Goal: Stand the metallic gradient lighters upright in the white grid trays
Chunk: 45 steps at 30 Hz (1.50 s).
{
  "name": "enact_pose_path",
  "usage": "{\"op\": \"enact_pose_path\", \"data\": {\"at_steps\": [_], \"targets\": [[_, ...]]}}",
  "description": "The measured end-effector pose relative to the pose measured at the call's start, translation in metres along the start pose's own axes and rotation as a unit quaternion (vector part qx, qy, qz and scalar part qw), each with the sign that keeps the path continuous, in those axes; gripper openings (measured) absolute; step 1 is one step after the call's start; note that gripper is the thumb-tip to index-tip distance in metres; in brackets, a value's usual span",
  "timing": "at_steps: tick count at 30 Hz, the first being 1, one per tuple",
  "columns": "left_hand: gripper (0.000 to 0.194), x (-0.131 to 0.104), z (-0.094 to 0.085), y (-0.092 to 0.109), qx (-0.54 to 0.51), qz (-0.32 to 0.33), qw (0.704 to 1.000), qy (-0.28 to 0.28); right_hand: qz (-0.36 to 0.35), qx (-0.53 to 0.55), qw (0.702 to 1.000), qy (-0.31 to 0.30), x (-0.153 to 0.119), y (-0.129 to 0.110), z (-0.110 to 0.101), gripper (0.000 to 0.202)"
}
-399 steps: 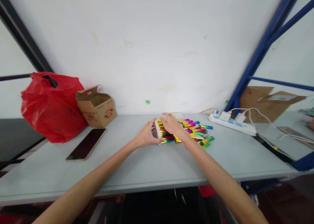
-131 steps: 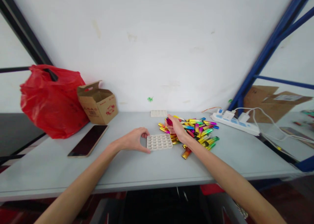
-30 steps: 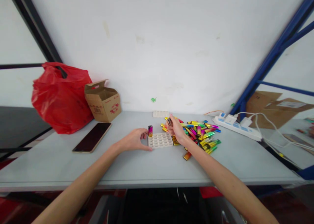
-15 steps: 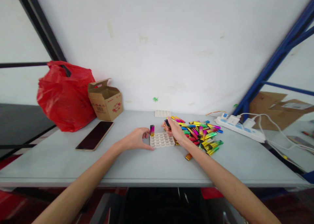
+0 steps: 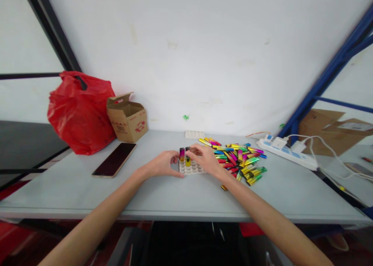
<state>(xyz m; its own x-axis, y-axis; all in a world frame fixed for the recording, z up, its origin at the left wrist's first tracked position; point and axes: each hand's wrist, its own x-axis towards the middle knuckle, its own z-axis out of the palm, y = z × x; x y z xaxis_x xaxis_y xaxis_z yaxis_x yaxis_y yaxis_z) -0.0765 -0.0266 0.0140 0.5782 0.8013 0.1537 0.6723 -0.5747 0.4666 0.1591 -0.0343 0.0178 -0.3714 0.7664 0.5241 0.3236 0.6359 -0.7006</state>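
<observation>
A white tray (image 5: 190,169) with rows of small holes lies on the table in front of me. My left hand (image 5: 166,164) braces its left end, thumb at the front corner and fingers at the back. A purple-and-gold lighter (image 5: 182,155) stands upright in the tray's back left corner. My right hand (image 5: 204,156) pinches a yellow lighter with a black top (image 5: 188,159) just right of it, upright over the holes; whether its base is fully seated I cannot tell. The right palm hides part of the tray. Beside that hand spreads a heap of shiny lighters (image 5: 239,157).
A second white tray (image 5: 194,134) lies by the wall. On the left are a phone (image 5: 115,160), an open cardboard box (image 5: 128,120) and a red plastic bag (image 5: 83,112). A power strip (image 5: 287,153) with plugs and cables runs along the right side.
My right hand has moved left from the heap's edge to the tray, bringing the yellow lighter upright beside the purple one. My left hand stays at the tray's end.
</observation>
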Motion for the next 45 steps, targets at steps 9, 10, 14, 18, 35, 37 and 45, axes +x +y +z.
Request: {"op": "enact_pose_path", "data": {"at_steps": [9, 10, 14, 18, 35, 37, 45], "targets": [[0.069, 0.000, 0.000, 0.000, -0.013, 0.004, 1.000, 0.003, -0.047, -0.111, 0.991, -0.052, -0.002, 0.010, 0.009, 0.026], [0.069, 0.000, 0.000, 0.000, -0.012, 0.004, 1.000, 0.004, -0.056, -0.143, 0.987, -0.054, -0.001, 0.009, 0.009, 0.025], [0.066, 0.000, 0.000, 0.000, -0.005, 0.004, 1.000, 0.008, -0.060, -0.228, 0.970, -0.065, -0.001, 0.006, 0.008, 0.030], [0.064, 0.000, -0.001, 0.001, -0.008, -0.009, 1.000, 0.005, -0.049, -0.243, 0.966, -0.077, -0.001, 0.007, -0.004, 0.031], [0.068, 0.000, -0.002, 0.002, -0.012, -0.016, 1.000, -0.002, 0.228, -0.422, 0.875, -0.064, 0.025, 0.103, -0.101, 0.033], [0.068, -0.001, -0.002, 0.002, -0.013, -0.018, 1.000, -0.002, 0.245, -0.420, 0.872, -0.059, 0.031, 0.107, -0.102, 0.028], [0.067, 0.000, -0.002, 0.001, -0.010, -0.015, 1.000, -0.002, 0.215, -0.380, 0.900, -0.012, 0.027, 0.102, -0.109, 0.022]]}}
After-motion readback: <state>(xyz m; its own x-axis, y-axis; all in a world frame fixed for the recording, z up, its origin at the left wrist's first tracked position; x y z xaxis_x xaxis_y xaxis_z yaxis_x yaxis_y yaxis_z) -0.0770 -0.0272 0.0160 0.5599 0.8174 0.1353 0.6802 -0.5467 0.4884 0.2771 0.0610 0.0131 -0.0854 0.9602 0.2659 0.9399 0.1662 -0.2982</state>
